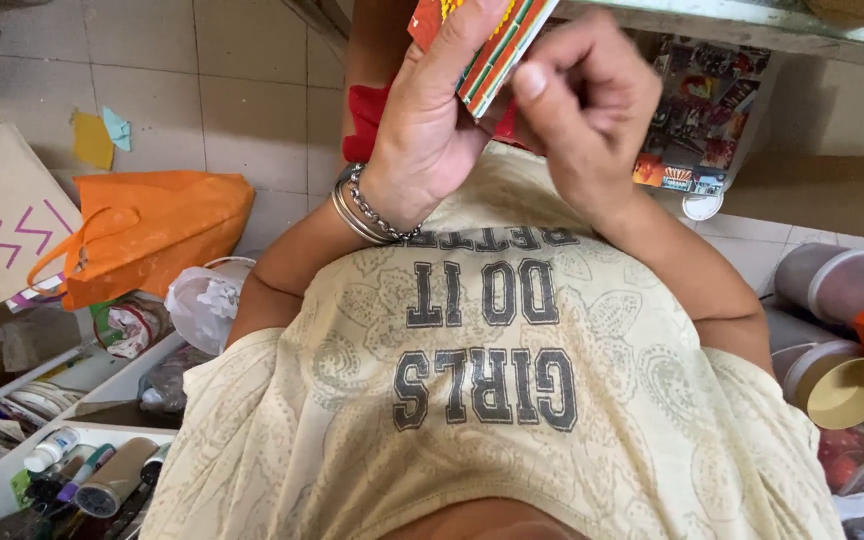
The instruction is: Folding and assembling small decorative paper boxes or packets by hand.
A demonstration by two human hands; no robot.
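My left hand (432, 120), with metal bangles and a chain bracelet at the wrist, is raised in front of my chest. It grips a flat packet (497, 45) striped in red, orange and green, whose top runs out of view. My right hand (587, 110) sits just right of it with fingers curled, its thumb pressed against the packet's lower edge. Below both hands is my pale printed shirt (492, 400). A red cloth (367, 120) shows behind the left wrist.
An orange fabric bag (152, 230) and a brown paper bag (2, 210) lie on the tiled floor at left. White trays (82, 470) at lower left hold a tape roll, small bottles and pens. Round lidded containers (832, 330) stand at right, with colourful packets (702, 130) under a counter edge.
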